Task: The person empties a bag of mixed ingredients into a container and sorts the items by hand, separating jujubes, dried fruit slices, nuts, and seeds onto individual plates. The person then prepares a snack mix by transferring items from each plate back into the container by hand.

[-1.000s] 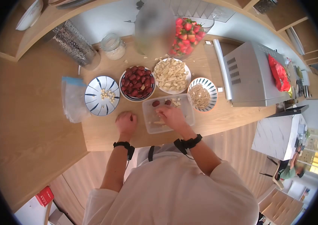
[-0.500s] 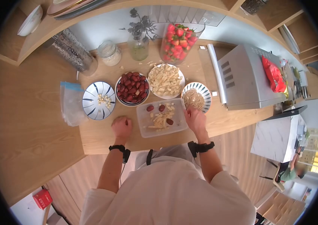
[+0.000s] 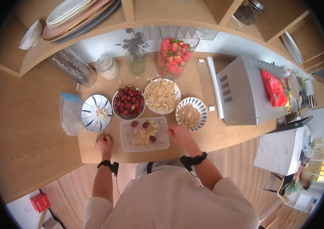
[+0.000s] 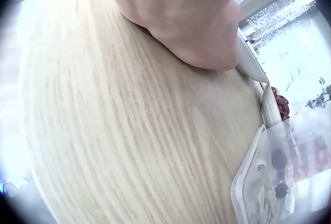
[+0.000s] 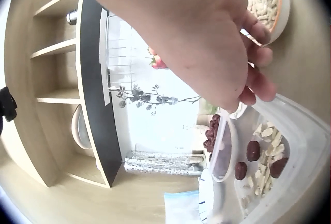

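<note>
My right hand (image 3: 181, 135) is at the right rim of a clear plastic container (image 3: 125, 147), its fingers curled together. In the right wrist view the palm hides what the fingertips (image 5: 266, 89) may hold; I cannot tell. Inside the container lie several dark red dates (image 3: 152, 139) and pale dried slices (image 3: 143, 136). Just behind that hand stands a striped bowl (image 3: 204, 110) of thin, tan, grain-like pieces (image 3: 189, 116). My left hand (image 3: 104, 145) rests loosely curled on the table, left of the container, holding nothing visible.
Behind the container stand a bowl of dates (image 3: 128, 102) and a plate of pale slices (image 3: 162, 95). Further left are a plate with small pale pieces (image 3: 97, 103) and plastic bags (image 3: 69, 118). Strawberries (image 3: 174, 57) in a clear vessel, jars and a silver appliance (image 3: 242, 95) line the back.
My right hand moved from over the container to the bowl of tan pieces, then back left to the container's rim. A third date came into view. The left hand stays on the table.
</note>
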A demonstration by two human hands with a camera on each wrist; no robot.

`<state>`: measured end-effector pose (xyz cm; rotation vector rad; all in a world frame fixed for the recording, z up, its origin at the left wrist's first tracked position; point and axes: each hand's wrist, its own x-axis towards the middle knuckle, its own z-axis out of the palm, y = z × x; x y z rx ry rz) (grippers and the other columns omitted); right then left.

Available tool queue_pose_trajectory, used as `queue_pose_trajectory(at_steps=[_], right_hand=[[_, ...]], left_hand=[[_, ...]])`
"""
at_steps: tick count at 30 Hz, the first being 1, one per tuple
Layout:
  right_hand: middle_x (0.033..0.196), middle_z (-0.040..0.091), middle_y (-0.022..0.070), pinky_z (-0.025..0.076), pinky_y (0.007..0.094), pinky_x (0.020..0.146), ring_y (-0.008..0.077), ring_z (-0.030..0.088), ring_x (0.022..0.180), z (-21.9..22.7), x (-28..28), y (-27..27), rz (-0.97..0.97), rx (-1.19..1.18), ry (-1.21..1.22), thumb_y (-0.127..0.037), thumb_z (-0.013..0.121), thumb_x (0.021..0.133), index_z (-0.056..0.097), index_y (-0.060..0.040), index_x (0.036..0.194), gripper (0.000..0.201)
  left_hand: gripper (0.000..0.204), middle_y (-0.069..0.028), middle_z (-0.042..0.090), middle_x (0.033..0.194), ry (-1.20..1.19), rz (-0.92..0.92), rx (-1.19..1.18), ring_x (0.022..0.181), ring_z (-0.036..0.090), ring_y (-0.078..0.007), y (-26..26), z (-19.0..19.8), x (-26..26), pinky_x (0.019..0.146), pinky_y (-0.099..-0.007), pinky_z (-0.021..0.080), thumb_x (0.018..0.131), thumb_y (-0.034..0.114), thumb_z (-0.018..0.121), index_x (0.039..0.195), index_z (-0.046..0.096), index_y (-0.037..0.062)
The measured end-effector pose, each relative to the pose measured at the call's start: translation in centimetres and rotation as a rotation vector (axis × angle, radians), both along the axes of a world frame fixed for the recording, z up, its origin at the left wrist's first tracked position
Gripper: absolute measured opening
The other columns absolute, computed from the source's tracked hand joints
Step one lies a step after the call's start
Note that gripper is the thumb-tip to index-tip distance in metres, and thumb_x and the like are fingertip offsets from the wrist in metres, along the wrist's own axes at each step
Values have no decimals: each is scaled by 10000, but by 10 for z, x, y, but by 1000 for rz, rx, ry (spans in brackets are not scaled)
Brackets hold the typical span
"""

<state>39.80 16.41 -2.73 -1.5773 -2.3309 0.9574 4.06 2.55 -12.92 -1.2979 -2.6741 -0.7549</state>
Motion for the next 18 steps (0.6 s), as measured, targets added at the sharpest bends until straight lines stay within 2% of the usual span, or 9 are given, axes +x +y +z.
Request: queue_pose_trajectory(at_steps=[2, 7, 11, 13, 14, 16, 17, 18], right_hand=[[708, 669, 153, 519, 469, 620, 371, 658, 690, 11, -1, 9, 13, -36, 13, -335, 632, 896, 674, -66, 812, 285], [699, 679, 113, 521, 420, 594, 327, 666, 659, 29, 0, 44, -75, 89, 242, -239, 686, 860, 669, -82, 845, 159], [707, 675, 94, 521, 422, 595, 322, 668, 672, 38, -2, 79, -81, 94, 176, -198, 700, 839, 664, -91, 870, 117], [818, 678, 98, 531, 432, 646, 331, 672, 758, 35, -5, 96, 11, 131, 65, -169, 709, 818, 646, -93, 955, 170], [818, 678, 98, 531, 432, 646, 331, 672, 758, 33, -8, 102, 21, 122, 65, -169, 709, 818, 646, -93, 955, 170], [961, 653, 113, 538, 439, 709, 342, 662, 861, 29, -19, 110, 55, 115, 89, -180, 711, 807, 613, -97, 1038, 264], [961, 653, 113, 538, 439, 709, 342, 662, 861, 26, -25, 114, 61, 108, 92, -180, 711, 807, 613, -97, 1038, 264], [1030, 628, 124, 538, 443, 728, 351, 655, 888, 21, -32, 118, 81, 110, 79, -185, 714, 803, 598, -101, 1074, 307]], left_hand=[[222, -122, 563, 607, 11, 38, -17, 581, 567, -360, 3, -3, 1, 520, -478, 441, 781, 170, 599, 593, 530, 73], [213, -129, 583, 644, 36, 100, -51, 611, 579, -371, 8, 5, 9, 557, -498, 457, 786, 185, 584, 612, 537, 72], [181, -131, 598, 696, 66, 85, -109, 674, 592, -374, 10, 4, 8, 603, -492, 468, 798, 160, 559, 645, 543, 65], [174, -132, 600, 711, 68, 95, -117, 693, 594, -373, 9, 2, 8, 614, -487, 470, 800, 153, 552, 653, 543, 62], [171, -132, 601, 719, 63, 93, -137, 703, 595, -371, 9, 3, 8, 616, -483, 470, 802, 151, 549, 656, 541, 62], [169, -133, 601, 727, 60, 101, -164, 713, 596, -369, 10, 5, 8, 618, -480, 470, 803, 150, 547, 659, 539, 62], [171, -132, 601, 726, 67, 101, -154, 710, 595, -369, 10, 6, 9, 615, -479, 468, 803, 151, 548, 657, 536, 62], [174, -131, 600, 725, 75, 100, -141, 706, 594, -369, 11, 6, 10, 611, -479, 467, 803, 153, 549, 655, 532, 62]])
